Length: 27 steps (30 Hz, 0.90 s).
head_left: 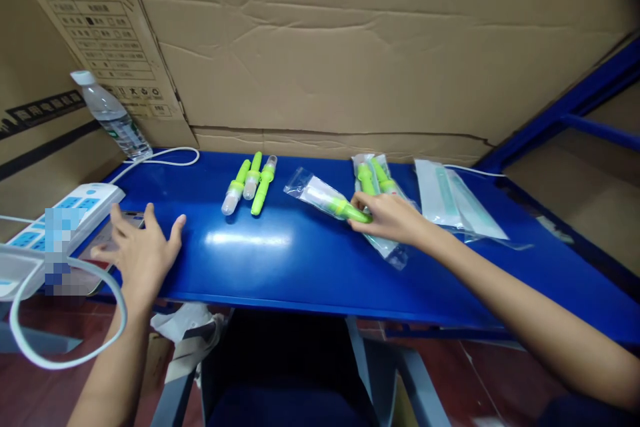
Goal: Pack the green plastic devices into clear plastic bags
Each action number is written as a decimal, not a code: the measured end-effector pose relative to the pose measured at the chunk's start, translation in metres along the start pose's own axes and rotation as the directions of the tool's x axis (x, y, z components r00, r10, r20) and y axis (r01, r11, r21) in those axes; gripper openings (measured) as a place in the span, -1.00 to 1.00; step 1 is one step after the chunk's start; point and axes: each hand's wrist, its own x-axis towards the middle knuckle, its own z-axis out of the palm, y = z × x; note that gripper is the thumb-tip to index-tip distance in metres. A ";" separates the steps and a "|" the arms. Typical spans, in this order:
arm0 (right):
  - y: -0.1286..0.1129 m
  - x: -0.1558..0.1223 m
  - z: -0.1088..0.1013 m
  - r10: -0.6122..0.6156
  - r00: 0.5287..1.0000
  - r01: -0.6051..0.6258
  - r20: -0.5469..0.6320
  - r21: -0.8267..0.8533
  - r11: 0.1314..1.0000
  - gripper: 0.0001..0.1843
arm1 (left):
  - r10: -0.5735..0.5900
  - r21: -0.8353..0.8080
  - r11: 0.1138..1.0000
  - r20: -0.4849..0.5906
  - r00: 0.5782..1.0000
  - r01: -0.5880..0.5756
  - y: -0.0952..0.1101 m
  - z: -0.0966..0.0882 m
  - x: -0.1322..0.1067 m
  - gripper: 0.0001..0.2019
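While both hands are out over the blue desk [300, 267], here's the rundown from the left side across:

- power strip [65, 217] sits at the far left edge, just left of the left hand, with its white cable [60, 360] looping down off the front of the desk
- water bottle [113, 115] stands behind that hand, up against the cardboard wall [350, 47]
- left hand [140, 250] is spread flat, fingers splayed wide, so that grip is fully open and has hold of nothing; it's hovering over or touching what looks like a phone [117, 227] underneath, can't tell which
- three loose green tubes [250, 183] lie side by side between the two hands, closer to the back wall, each with a clear cap end pointing toward the person
- bagged green tube [325, 200] lies slanted just left of the right hand, and the fingertips are closed on its green end
- right hand [390, 219] has its grip pinched onto that bagged tube, palm down, resting over more clear packets
- two more bagged tubes [373, 177] poke out just behind the right hand
- flat clear pouches [457, 203] lie to the right of that hand, near but not touching it
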 end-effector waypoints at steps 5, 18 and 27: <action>-0.007 0.003 -0.004 -0.026 0.999 0.027 0.026 -0.047 0.999 -0.78 | 0.301 -0.024 0.953 0.033 0.953 -0.301 0.070 0.013 -0.008 -0.44; 0.015 0.001 -0.009 -0.095 0.992 0.085 -0.085 -0.116 0.990 -0.76 | 0.704 -0.745 0.547 0.162 0.692 -0.382 0.185 0.067 0.017 -0.82; 0.037 0.000 -0.007 -0.098 0.991 0.083 -0.089 -0.161 0.983 -0.72 | 0.824 -0.827 0.494 0.345 0.450 -0.270 0.201 0.069 0.043 -0.64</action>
